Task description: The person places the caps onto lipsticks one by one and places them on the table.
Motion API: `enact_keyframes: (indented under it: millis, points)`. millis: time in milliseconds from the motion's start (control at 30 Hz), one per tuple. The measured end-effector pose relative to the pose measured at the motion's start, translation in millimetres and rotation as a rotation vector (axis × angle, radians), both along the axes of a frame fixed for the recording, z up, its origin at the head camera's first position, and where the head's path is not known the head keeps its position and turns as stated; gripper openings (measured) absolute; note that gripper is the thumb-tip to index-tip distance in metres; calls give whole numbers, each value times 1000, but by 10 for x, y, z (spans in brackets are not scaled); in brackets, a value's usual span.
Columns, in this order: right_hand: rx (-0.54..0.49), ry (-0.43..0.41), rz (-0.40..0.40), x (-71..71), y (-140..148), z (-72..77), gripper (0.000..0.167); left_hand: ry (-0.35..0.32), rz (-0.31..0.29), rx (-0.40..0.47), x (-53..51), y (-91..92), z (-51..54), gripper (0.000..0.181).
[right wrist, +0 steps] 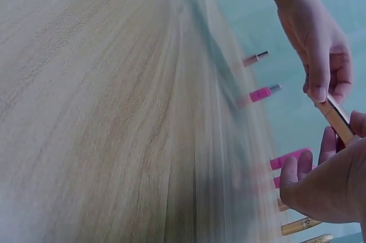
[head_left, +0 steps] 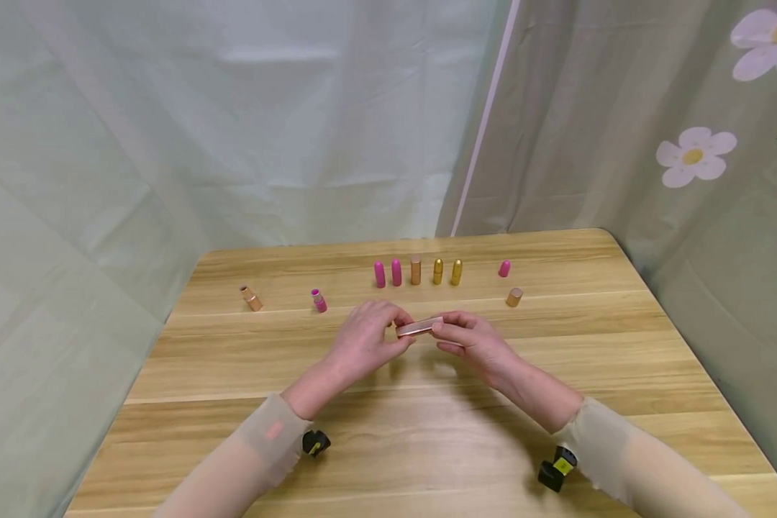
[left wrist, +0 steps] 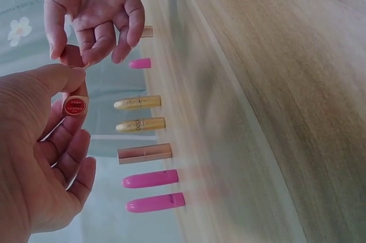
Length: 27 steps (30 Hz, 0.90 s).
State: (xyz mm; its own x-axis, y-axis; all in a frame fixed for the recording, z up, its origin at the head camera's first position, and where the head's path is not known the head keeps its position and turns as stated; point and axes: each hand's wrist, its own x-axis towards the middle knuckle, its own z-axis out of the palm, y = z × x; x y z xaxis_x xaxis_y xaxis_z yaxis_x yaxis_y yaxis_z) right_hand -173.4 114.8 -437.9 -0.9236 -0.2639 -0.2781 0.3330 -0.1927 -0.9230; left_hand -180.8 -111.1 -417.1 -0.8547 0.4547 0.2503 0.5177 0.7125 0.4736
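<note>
Both hands hold one rose-gold lipstick tube [head_left: 419, 327] above the middle of the table, tilted slightly up to the right. My left hand [head_left: 370, 337] pinches its left end between thumb and fingers. In the left wrist view a round red label [left wrist: 75, 106] shows on the base at that end. The other end is between the thumb and fingers of my right hand [head_left: 475, 342]. Whether the tube's two parts are apart is hidden by the fingers. Behind the hands stand two pink lipsticks [head_left: 388, 273], a rose-gold lipstick [head_left: 416, 271] and two gold lipsticks [head_left: 456, 273] in a row.
To the left stand an uncapped rose-gold lipstick base [head_left: 251, 298] and an uncapped pink lipstick base [head_left: 319, 301]. A pink cap [head_left: 504, 269] and a rose-gold cap [head_left: 514, 297] are at the right. Curtains [head_left: 337, 144] hang behind the wooden table [head_left: 233, 417].
</note>
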Motion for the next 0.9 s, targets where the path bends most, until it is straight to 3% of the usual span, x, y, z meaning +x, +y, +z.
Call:
enact_keyframes:
  millis: [633, 767, 900]
  points:
    - [100, 42, -44, -33, -159, -49, 39, 63, 5, -179, -51, 70, -20, 21]
    - [86, 69, -5, -30, -147, -11, 38, 97, 5, -222, -95, 22, -12, 22]
    - [112, 105, 53, -33, -83, 71, 38, 81, 8, -246, -158, -66, 30, 22]
